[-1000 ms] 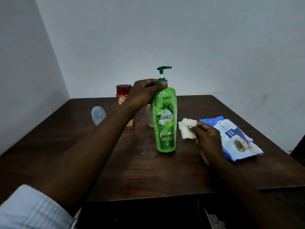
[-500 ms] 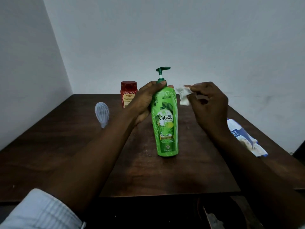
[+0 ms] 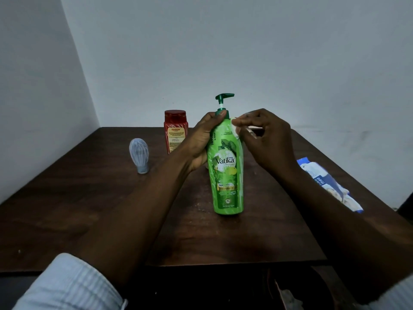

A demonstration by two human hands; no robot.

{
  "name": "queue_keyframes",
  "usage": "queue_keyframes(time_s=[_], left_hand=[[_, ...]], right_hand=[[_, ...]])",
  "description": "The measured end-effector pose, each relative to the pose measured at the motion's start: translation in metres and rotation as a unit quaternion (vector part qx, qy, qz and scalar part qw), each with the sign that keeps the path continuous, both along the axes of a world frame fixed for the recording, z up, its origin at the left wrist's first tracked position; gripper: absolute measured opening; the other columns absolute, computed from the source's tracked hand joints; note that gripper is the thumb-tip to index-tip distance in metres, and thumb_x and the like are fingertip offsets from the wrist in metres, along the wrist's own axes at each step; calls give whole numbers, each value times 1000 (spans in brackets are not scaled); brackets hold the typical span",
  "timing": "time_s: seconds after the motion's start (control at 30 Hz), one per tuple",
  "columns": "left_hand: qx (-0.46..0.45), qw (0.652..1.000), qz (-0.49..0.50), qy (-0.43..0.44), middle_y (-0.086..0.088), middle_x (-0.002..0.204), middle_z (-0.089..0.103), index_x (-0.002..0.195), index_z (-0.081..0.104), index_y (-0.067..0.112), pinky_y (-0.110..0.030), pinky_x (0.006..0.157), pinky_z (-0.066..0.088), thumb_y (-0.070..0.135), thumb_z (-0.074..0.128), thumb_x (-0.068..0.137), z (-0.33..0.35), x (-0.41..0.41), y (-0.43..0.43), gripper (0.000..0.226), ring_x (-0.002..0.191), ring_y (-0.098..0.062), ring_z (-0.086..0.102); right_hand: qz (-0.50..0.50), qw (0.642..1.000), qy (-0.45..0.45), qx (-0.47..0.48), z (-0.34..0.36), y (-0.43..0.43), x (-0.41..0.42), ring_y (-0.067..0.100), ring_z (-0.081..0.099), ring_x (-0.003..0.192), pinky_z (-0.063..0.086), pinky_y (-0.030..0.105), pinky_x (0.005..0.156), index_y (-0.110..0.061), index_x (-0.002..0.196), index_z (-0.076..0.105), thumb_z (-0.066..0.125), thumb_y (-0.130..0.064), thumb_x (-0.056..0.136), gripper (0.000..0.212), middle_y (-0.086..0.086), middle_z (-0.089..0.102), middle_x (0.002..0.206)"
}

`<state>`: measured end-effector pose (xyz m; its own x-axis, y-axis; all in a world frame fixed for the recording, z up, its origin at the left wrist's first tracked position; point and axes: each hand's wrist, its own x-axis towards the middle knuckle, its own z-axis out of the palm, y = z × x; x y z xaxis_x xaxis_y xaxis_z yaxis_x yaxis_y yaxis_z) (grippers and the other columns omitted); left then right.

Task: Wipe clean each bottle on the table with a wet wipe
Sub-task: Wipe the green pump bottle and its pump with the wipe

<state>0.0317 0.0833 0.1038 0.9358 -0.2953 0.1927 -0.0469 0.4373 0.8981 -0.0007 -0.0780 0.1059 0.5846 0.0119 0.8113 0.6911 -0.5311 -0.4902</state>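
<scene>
A tall green pump bottle (image 3: 226, 175) stands upright in the middle of the dark wooden table (image 3: 89, 198). My left hand (image 3: 202, 142) grips its neck and upper left side. My right hand (image 3: 266, 137) pinches a small white wet wipe (image 3: 234, 126) against the bottle's right shoulder, just below the pump collar. Most of the wipe is hidden by my fingers. A red bottle (image 3: 175, 130) stands behind on the left. A small pale clear bottle (image 3: 139, 157) stands upside down on its cap further left.
A blue and white wet wipe pack (image 3: 328, 184) lies at the right side of the table. White walls close off the back and the left. The table's front edge runs near my forearms.
My right hand has carried the wipe up from beside the pack to the bottle's shoulder. My left hand has kept hold of the green bottle's top.
</scene>
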Motion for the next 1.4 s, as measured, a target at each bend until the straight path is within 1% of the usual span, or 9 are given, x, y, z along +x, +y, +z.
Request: queue_keyframes(time_s=[0.07, 0.17, 0.43, 0.6, 0.77, 0.93, 1.03, 1.27, 1.4], left_hand=[[-8, 1000, -6, 2, -5, 89, 63, 105, 53, 14, -39, 83, 55, 25, 61, 99, -1, 1, 1, 15, 84, -21, 63], [-26, 1000, -11, 6, -6, 91, 63, 115, 49, 13, -35, 78, 58, 23, 59, 100, -2, 1, 3, 21, 83, -20, 64], [-56, 998, -17, 1, -8, 103, 73, 103, 56, 12, -38, 77, 60, 21, 53, 102, -4, 2, 3, 9, 86, -21, 69], [-52, 999, -7, 2, -7, 103, 74, 102, 57, 13, -40, 83, 58, 22, 54, 102, -8, 5, 6, 10, 90, -22, 70], [-59, 998, -3, 4, -7, 101, 74, 102, 56, 13, -40, 82, 58, 23, 54, 102, -10, 7, 8, 10, 86, -21, 70], [-62, 998, 5, 6, -8, 100, 75, 100, 55, 13, -40, 80, 59, 22, 55, 101, -10, 7, 7, 9, 85, -22, 71], [-58, 998, 5, 7, -9, 101, 74, 100, 55, 13, -40, 79, 60, 22, 55, 101, -9, 7, 5, 9, 85, -22, 71], [-60, 998, 8, 15, -8, 101, 75, 102, 52, 12, -41, 81, 59, 23, 55, 101, -9, 6, 6, 11, 86, -23, 70], [-48, 999, 4, 13, -10, 103, 74, 105, 50, 11, -45, 86, 57, 23, 55, 101, -8, 4, 3, 14, 93, -29, 68]], right_hand=[[3, 1000, -12, -10, 1, 1, 3, 4, 67, 92, 49, 10, 75, -16, 99, 79, 73, -9, 85, 17, -1, 71, 95], [5, 999, -32, -29, -5, 1, 2, 4, 65, 93, 44, 6, 77, -14, 101, 79, 74, -10, 86, 17, 1, 69, 97], [32, 999, -6, -30, -35, -3, -13, -6, 61, 98, 47, 7, 80, -10, 103, 78, 74, -6, 86, 18, 0, 67, 101], [38, 998, 32, -39, -72, -10, -39, 4, 65, 99, 54, 21, 86, -15, 104, 78, 76, -5, 84, 23, -2, 67, 102], [63, 992, 86, -60, -101, -21, -70, 0, 66, 99, 52, 14, 85, -18, 102, 80, 76, -5, 84, 23, -7, 69, 102], [65, 987, 113, -92, -115, -31, -83, -5, 66, 96, 53, 14, 83, -22, 97, 81, 69, -24, 85, 17, -17, 70, 102], [60, 986, 121, -99, -115, -32, -85, -8, 65, 95, 51, 11, 82, -23, 95, 81, 71, -16, 82, 18, -22, 68, 101], [55, 989, 102, -96, -111, -29, -83, -3, 66, 97, 56, 22, 82, -25, 100, 80, 73, -13, 86, 20, -19, 68, 104], [42, 995, 45, -82, -89, -16, -71, -7, 61, 99, 50, 10, 83, -18, 104, 78, 75, -4, 83, 25, -20, 61, 104]])
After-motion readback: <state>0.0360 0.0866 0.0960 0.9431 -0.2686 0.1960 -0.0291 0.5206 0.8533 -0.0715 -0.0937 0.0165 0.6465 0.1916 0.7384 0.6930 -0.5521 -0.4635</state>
